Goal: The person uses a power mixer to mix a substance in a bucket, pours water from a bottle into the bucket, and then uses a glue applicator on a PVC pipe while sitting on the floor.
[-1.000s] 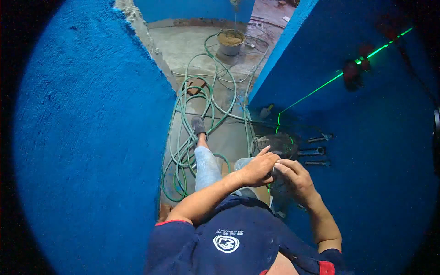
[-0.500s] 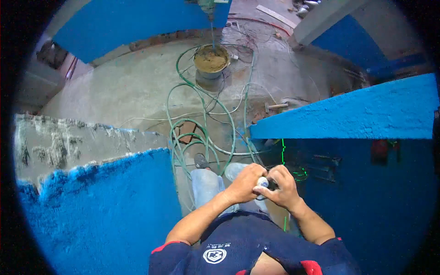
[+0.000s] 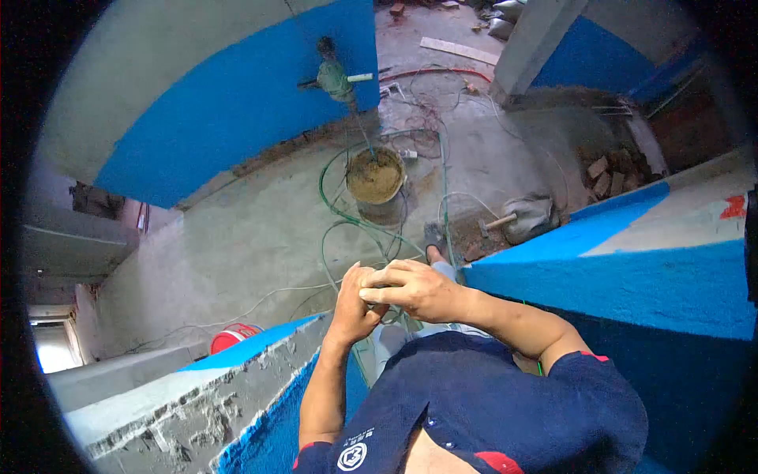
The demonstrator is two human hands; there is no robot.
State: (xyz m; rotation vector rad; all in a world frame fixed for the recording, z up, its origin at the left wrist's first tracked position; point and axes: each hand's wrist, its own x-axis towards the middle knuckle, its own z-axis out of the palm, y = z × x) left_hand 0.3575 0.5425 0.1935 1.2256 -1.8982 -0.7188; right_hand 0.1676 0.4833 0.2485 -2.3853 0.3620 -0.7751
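In front of my body both hands are brought together. My left hand [image 3: 352,306] is closed, its thumb side turned inward. Across it lie the bent fingers of my right hand [image 3: 420,291], which covers whatever is between the palms. The small, white, round-ended thing that showed there earlier is hidden, so I cannot make out what the hands hold. Below them are my jeans [image 3: 388,341] and, farther ahead, my dark shoe [image 3: 434,235] on the concrete floor [image 3: 253,245].
A bucket of brownish mix [image 3: 376,175] holds an upright mixing drill [image 3: 334,79]. Green hose [image 3: 325,245] loops around it. Blue-painted walls flank me, the left one [image 3: 276,411] partly bare. A hammer [image 3: 497,222], a grey sack [image 3: 530,221] and bricks [image 3: 606,178] lie ahead right.
My view has swung, and my body has moved forward past the wall ends. The right hand has closed over the left, covering the small white thing that was visible between them.
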